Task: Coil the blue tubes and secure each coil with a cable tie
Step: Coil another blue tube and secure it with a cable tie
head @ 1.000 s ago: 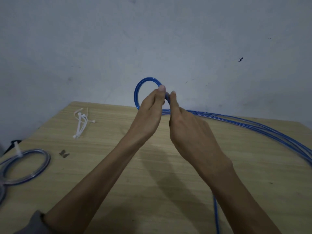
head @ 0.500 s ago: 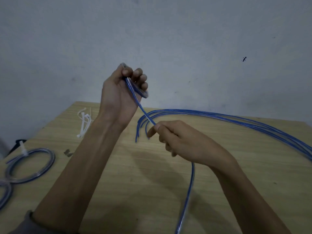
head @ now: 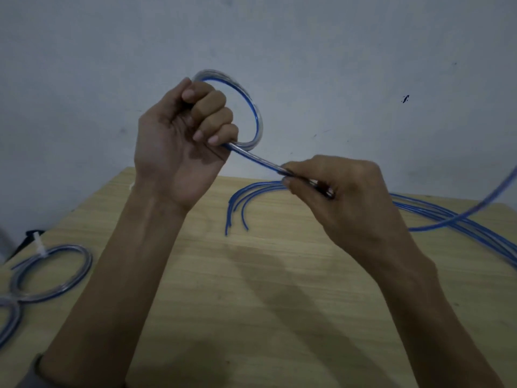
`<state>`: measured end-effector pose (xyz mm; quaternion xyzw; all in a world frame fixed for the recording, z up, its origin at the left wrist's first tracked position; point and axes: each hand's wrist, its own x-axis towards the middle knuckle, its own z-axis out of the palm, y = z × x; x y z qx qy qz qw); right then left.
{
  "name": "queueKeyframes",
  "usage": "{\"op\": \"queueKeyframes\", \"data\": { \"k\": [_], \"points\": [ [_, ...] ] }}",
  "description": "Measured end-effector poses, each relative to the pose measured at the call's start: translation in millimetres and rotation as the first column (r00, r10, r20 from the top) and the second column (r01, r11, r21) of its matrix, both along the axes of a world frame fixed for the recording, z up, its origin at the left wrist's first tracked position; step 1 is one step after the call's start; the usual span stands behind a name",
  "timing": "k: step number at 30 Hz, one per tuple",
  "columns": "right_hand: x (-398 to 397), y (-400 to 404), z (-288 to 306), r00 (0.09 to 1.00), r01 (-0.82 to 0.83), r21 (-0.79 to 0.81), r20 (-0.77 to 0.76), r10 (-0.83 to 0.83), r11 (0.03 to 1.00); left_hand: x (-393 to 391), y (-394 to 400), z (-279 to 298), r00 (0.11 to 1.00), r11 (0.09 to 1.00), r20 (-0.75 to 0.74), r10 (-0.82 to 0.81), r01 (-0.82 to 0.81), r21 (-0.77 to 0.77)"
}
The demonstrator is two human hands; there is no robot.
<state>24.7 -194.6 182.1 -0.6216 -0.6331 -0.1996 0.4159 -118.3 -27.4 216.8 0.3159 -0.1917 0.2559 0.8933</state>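
Observation:
My left hand [head: 179, 144] is raised above the wooden table [head: 251, 303], fist closed on a small coil of blue tube [head: 256, 116] that loops out to its right. From the coil the tube runs down-right into my right hand [head: 333, 191], which pinches it between thumb and fingers. The tube's free length swings off to the right [head: 486, 200]. Several loose blue tubes [head: 243, 197] lie on the table behind my right hand. A finished coil with a white cable tie [head: 53, 273] lies at the left edge.
Another coil [head: 8, 317] is cut off by the left frame edge. A grey wall [head: 335, 65] stands right behind the table. The loose tubes arc away to the far right [head: 461, 219]. A dark object [head: 30, 236] sits off the table's left corner.
My left hand lifted and turned, and the loop in it widened into a round coil. My right hand slid rightward along the tube; the free length swung from below to the right.

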Motion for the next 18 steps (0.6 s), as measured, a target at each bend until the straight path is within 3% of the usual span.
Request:
{"op": "queueKeyframes", "data": {
  "k": [1, 3, 5, 7, 12, 16, 18],
  "points": [
    [3.2, 2.0, -2.0, 0.998, 0.021, 0.021, 0.053, -0.022, 1.000, -0.4, 0.5, 0.1, 1.000, 1.000, -0.003, -0.008, 0.008, 0.009],
    [8.0, 2.6, -3.6, 1.000, 0.023, -0.030, 0.018, -0.023, 0.999, 1.0, -0.4, -1.3, 1.000, 0.998, -0.027, 0.006, -0.004, 0.063],
    [14.1, 3.9, -7.3, 0.997, 0.024, -0.184, -0.066, -0.037, 0.983, 5.4, -3.9, -4.0, 0.997, 0.991, -0.074, 0.029, -0.019, 0.132],
    [20.0, 9.1, -15.4, 0.997, 0.042, -0.293, -0.049, -0.059, 0.955, 10.4, -9.0, -7.8, 0.986, 0.979, -0.140, 0.096, -0.069, 0.190],
    [34.6, 18.3, -27.7, 0.996, 0.080, -0.176, 0.057, -0.071, 0.981, 17.4, -17.9, -10.6, 0.923, 0.931, -0.278, 0.267, -0.172, 0.322],
    [46.3, 10.1, -21.6, 0.954, -0.122, -0.381, -0.299, 0.003, 0.916, 8.0, -12.8, -3.6, 0.863, 0.873, -0.377, 0.337, -0.137, 0.468],
    [55.1, -1.2, -18.6, 0.922, -0.189, -0.455, -0.388, -0.003, 0.870, -2.9, -5.2, 0.7, 0.822, 0.839, -0.433, 0.370, -0.095, 0.536]
  ]
}}
